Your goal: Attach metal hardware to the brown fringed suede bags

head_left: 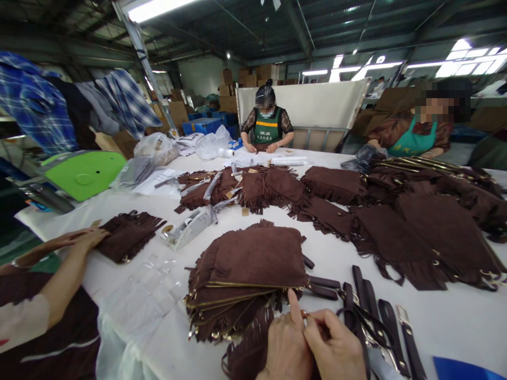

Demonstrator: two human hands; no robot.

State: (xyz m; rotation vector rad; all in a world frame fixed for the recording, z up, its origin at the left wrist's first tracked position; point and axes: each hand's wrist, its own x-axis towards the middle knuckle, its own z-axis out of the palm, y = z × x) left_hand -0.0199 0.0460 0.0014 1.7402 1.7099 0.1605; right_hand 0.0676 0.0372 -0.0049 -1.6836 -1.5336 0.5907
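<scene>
At the lower middle, my left hand [288, 345] is closed against a dark brown fringed pouch [251, 348], its index finger pointing up. Beside it my right hand [336, 343] pinches a small gold-coloured fitting [304, 313] where the two hands meet. Most of that pouch lies hidden beneath the hands. Just beyond sits a stack of brown fringed suede pouches [257, 256] with gold zips. To the right, several dark wrist straps [390, 322] with metal clips lie beside black-handled scissors [372, 319].
More brown pouches [428, 227] spread across the white table [325, 243]. A tape dispenser [188, 227] stands behind clear plastic bags [146, 285]. At left, a co-worker's hands [85, 240] rest on another pouch [127, 235]. Two other people sit across the table. A blue sheet [463, 368] lies lower right.
</scene>
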